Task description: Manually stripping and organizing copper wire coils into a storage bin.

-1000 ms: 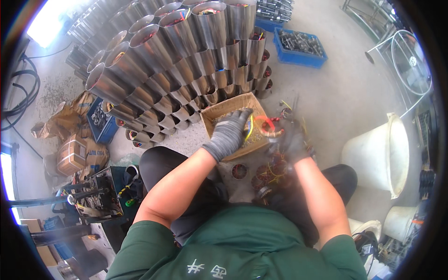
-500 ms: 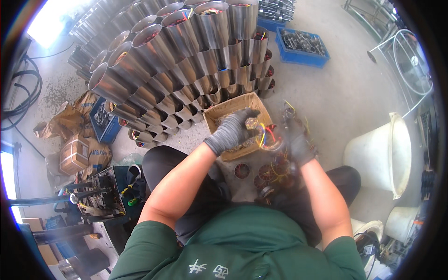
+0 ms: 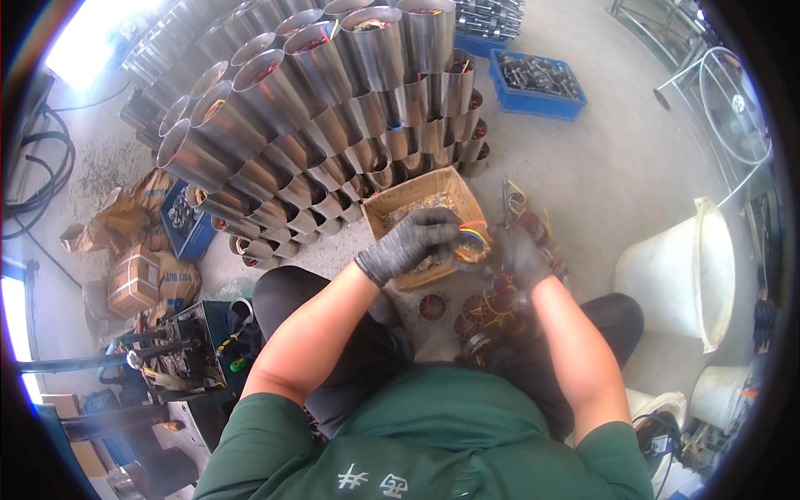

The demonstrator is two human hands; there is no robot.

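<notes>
A motor stator (image 3: 472,252), a ring of copper windings with red, yellow and blue leads, is held above a cardboard box (image 3: 377,206). My left hand (image 3: 410,244), in a grey knit glove, closes its fingers on the stator's left side and leads. At the stator's right is my right hand (image 3: 525,260), gloved too; its fingers are blurred, so whether it grips anything does not show. Coloured wire scraps lie in the box. Below, between my legs, several wound stators (image 3: 474,308) sit on the floor, partly covered by my right forearm.
Tall stacks of steel cylinders (image 3: 367,58), many with wires inside, stand ahead. A blue crate of metal parts (image 3: 537,104) is at the far right, a white tub (image 3: 667,275) at the right. Tools fill a dark box (image 3: 179,350) at the left, near a brown carton (image 3: 133,279).
My left hand has lowered slightly and its fingers now wrap the stator's leads. The stator has turned and shifted a little left. My right hand has moved slightly left and blurred.
</notes>
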